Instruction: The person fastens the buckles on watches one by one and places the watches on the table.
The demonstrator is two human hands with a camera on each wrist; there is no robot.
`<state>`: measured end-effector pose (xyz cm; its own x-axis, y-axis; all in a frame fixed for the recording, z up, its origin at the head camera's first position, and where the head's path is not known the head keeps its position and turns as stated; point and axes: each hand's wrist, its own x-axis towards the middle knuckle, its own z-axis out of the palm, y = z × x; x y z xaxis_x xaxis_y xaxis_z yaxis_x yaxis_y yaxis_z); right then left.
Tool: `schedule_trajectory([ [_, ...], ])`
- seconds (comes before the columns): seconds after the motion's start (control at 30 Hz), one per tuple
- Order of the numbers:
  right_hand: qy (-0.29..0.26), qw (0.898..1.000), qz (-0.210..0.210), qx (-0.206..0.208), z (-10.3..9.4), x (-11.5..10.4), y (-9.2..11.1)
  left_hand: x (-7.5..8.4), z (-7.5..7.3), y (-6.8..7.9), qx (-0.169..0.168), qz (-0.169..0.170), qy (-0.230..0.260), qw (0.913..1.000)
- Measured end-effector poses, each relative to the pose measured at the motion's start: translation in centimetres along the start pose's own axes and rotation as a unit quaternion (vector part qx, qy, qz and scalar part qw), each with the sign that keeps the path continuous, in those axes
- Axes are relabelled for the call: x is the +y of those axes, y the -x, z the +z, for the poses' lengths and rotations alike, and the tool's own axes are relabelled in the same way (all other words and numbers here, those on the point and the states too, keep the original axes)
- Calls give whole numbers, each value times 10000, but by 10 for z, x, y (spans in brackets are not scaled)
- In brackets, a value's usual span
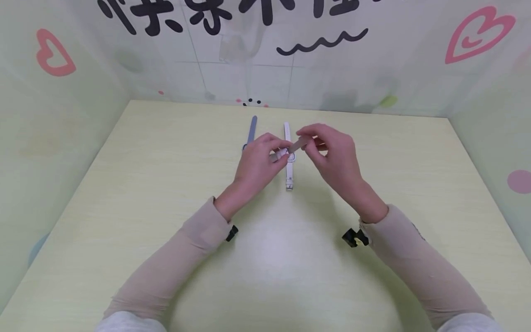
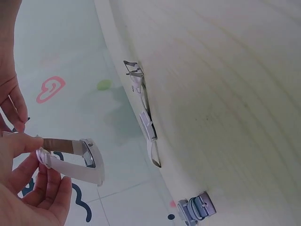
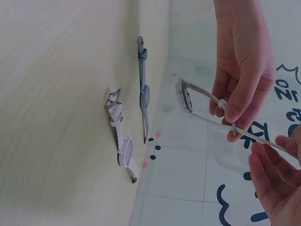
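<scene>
My fingers are hiding most of the grey watch point(image 1: 295, 147) I am holding above the table point(image 1: 124, 207), its dial hard to make out. My left hand point(image 1: 257, 161) is pinching the buckle end while my right hand point(image 1: 332, 154) is pinching the strap's free end. Past them at twelve o'clock, the white watch point(image 1: 288, 173) and blue watch point(image 1: 251, 130) are lying flat.

Looked like a little staged recording booth rather than anybody's home or shop. The table point(image 1: 124, 193) was a pale yellow-green wood-grain top, boxed in on three sides by mint-green walls point(image 1: 54, 120) that came right up to its edges. The back wall point(image 1: 373, 74) had a faint tile grid and was decorated kid-style: big black painted characters point(image 1: 207, 14), a wavy black squiggle point(image 1: 321, 42), pink hearts point(image 1: 477, 34) and a few coloured dots point(image 1: 387, 100). Only a couple of wristwatches point(image 1: 289, 170) lay on the table, and both sleeves carried small black cameras point(image 1: 352, 237) at the wrist.
</scene>
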<state>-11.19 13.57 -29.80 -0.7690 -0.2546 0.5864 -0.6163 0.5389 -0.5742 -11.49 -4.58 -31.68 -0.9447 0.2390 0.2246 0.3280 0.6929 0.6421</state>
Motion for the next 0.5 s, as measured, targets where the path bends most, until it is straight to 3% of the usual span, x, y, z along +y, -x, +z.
schedule_trajectory([
  [0.1,142,9998,7,-156,1,2,0,0,0,0,-38,-1,-112,9999],
  [0.23,89,9987,347,-371,1,4,1,0,0,1,-59,85,-156,9998],
  [0.5,-188,9953,819,-478,2,8,3,-1,1,1,-43,209,66,9998],
])
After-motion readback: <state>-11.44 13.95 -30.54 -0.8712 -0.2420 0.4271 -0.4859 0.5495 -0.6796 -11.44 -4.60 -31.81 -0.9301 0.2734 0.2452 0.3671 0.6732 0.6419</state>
